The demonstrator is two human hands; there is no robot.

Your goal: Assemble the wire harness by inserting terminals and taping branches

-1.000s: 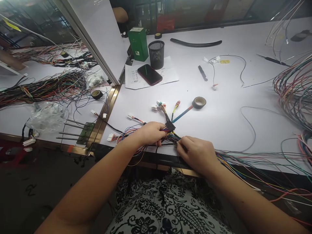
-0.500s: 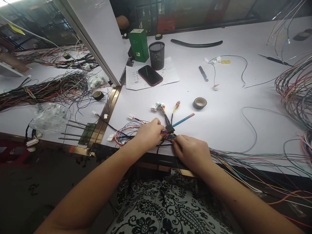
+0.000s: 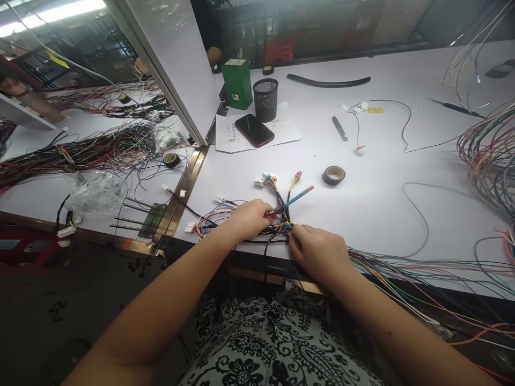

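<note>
A wiring harness lies at the table's front edge, its wire bundle (image 3: 286,221) running between my hands. My left hand (image 3: 253,217) is closed, thumb and fingers pinching reddish and dark wires of it. On the other side my right hand (image 3: 319,249) is closed round the bundle where long coloured wires (image 3: 386,260) lead off to the right. Past the hands, branches end in white connectors (image 3: 265,179) and a red connector (image 3: 298,175). A thin blue stick-like piece (image 3: 298,196) with a reddish tip points away from the bundle. More white connectors (image 3: 190,227) lie left of my left hand.
A black tape roll (image 3: 333,175) stands beyond my right hand. Farther back are a phone (image 3: 254,130) on paper, a mesh cup (image 3: 265,100) and a green box (image 3: 237,84). At left are a metal-pinned block (image 3: 153,221) and wire bundles (image 3: 88,142); more wires (image 3: 491,155) hang at right.
The view has shifted a little, so things sit lower and further right. My left hand's wires and the dark piece beside its fingertips have turned slightly. Both hands keep their hold.
</note>
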